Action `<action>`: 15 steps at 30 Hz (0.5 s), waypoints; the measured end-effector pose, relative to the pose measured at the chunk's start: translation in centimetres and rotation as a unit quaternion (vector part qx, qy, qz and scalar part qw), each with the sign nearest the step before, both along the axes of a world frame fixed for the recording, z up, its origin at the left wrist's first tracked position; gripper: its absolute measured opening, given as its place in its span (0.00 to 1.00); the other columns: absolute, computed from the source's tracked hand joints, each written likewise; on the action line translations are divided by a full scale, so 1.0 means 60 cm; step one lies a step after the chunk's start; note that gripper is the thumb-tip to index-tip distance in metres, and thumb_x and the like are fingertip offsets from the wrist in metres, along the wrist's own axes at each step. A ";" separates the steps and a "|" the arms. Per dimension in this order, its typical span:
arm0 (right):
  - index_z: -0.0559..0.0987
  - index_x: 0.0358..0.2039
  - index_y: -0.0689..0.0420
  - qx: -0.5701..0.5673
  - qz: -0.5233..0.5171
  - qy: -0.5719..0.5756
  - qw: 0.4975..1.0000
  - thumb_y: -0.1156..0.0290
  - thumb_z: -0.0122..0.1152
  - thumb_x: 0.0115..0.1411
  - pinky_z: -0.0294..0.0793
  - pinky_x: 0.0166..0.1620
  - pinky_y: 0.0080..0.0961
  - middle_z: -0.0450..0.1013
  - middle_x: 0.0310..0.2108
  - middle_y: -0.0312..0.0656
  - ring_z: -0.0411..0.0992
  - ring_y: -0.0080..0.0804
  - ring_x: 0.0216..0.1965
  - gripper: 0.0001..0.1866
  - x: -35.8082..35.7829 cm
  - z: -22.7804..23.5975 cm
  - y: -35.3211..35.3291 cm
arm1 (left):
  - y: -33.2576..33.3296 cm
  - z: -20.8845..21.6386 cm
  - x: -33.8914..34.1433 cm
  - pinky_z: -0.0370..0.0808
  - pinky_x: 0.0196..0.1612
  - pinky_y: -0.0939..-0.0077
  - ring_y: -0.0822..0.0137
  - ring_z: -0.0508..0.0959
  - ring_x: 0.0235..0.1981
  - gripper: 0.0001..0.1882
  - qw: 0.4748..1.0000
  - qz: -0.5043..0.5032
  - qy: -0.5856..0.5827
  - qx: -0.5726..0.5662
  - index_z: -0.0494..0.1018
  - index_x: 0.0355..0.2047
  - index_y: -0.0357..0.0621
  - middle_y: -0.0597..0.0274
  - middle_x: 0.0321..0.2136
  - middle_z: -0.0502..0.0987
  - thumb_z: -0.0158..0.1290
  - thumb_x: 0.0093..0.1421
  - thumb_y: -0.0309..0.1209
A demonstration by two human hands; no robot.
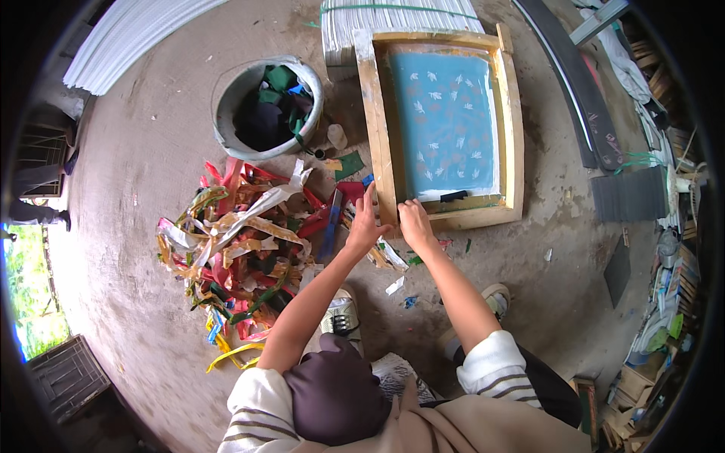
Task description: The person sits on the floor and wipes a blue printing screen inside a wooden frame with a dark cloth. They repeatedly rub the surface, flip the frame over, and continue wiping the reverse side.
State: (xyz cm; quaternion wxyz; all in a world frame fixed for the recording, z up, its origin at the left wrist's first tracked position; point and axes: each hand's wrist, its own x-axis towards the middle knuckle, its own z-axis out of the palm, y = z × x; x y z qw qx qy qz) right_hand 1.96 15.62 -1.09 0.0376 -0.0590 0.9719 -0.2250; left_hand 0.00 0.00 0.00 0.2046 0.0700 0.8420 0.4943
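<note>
Right of the grey bucket [225,117] and nearer us, our left hand [364,226] holds its fingers spread just beside a wooden frame [377,136]; our right hand [414,220] curls its fingers at the near-left corner, though whether they grip we cannot tell. The frame, right of the bucket, looks stiff and fairly light, its blue mesh [445,124] tearable: opposite rails [514,143] offer our safest hold.

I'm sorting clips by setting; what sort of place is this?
Probably a small workshop: a wooden frame around a patterned blue panel, a heap of torn strips and a strapped white stack.
</note>
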 end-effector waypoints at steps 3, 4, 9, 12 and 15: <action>0.76 0.28 0.63 0.010 0.045 0.017 0.999 0.85 0.52 0.47 0.69 0.49 0.38 0.74 0.30 0.53 0.72 0.51 0.39 0.08 0.013 0.014 0.012 | 0.005 -0.018 0.016 0.73 0.52 0.54 0.44 0.70 0.51 0.64 0.999 0.002 0.042 0.001 0.37 0.69 0.57 0.44 0.49 0.64 0.69 0.39 0.23; 0.76 0.28 0.63 0.004 0.059 0.014 0.998 0.85 0.51 0.48 0.70 0.48 0.38 0.74 0.30 0.53 0.72 0.50 0.39 0.07 0.022 0.025 0.012 | 0.003 -0.019 0.022 0.73 0.52 0.53 0.43 0.71 0.51 0.64 0.998 0.001 0.054 -0.009 0.37 0.69 0.57 0.43 0.49 0.64 0.69 0.39 0.23; 0.77 0.23 0.60 0.021 0.172 -0.031 0.984 0.78 0.54 0.50 0.73 0.42 0.39 0.73 0.28 0.52 0.73 0.49 0.35 0.04 0.172 0.030 -0.016 | -0.035 -0.026 0.026 0.73 0.51 0.51 0.41 0.73 0.47 0.57 0.990 -0.042 0.105 -0.088 0.40 0.69 0.55 0.42 0.49 0.64 0.65 0.46 0.24; 0.79 0.25 0.58 0.016 0.162 -0.044 0.986 0.80 0.54 0.51 0.74 0.42 0.39 0.74 0.31 0.51 0.74 0.48 0.36 0.06 0.182 0.080 0.082 | -0.051 0.024 0.013 0.73 0.50 0.52 0.43 0.73 0.48 0.45 0.967 -0.159 0.117 -0.162 0.52 0.65 0.50 0.42 0.48 0.65 0.64 0.49 0.29; 0.80 0.26 0.59 -0.015 0.026 -0.031 0.999 0.81 0.54 0.51 0.74 0.42 0.39 0.75 0.31 0.51 0.75 0.49 0.36 0.07 0.147 0.150 0.142 | -0.073 0.070 -0.019 0.72 0.52 0.55 0.44 0.74 0.49 0.34 0.929 -0.242 0.152 -0.235 0.64 0.57 0.47 0.43 0.48 0.67 0.63 0.50 0.34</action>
